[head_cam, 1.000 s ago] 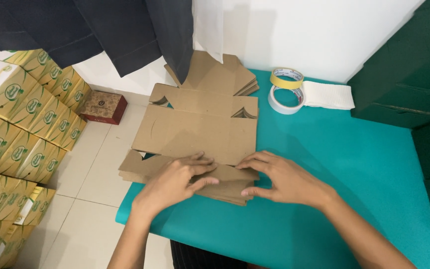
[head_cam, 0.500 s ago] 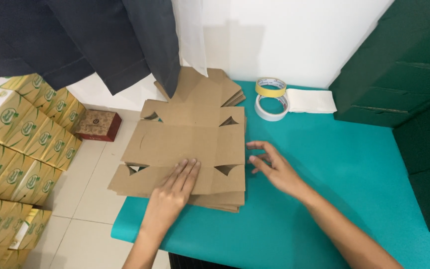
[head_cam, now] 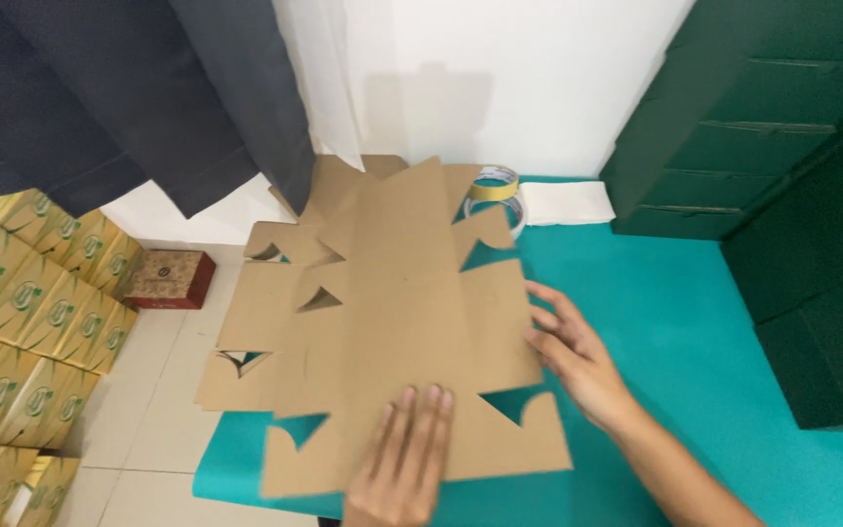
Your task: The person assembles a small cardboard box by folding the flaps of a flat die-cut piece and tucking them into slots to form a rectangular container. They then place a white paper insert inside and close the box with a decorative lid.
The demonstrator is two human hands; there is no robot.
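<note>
A flat brown cardboard box blank [head_cam: 412,322] with cut-out flaps is tilted up over a stack of more cardboard blanks [head_cam: 275,293] on the teal table [head_cam: 695,322]. My left hand [head_cam: 407,459] grips the lifted blank's near edge, fingers spread on top. At the blank's right edge, the fingertips of my right hand [head_cam: 578,356] touch the cardboard. The lifted sheet hides most of the stack below.
Two rolls of tape [head_cam: 498,190] and a white folded cloth [head_cam: 563,203] lie at the table's far edge. Dark green boxes [head_cam: 782,176] stand stacked at the right. Green-and-yellow cartons [head_cam: 21,312] and a small red box [head_cam: 170,278] sit on the tiled floor at left. A dark curtain [head_cam: 129,88] hangs behind.
The top cardboard blank has been lifted off the stack and swung toward me and to the right. My left hand moved to its near edge; my right hand stayed at its right side.
</note>
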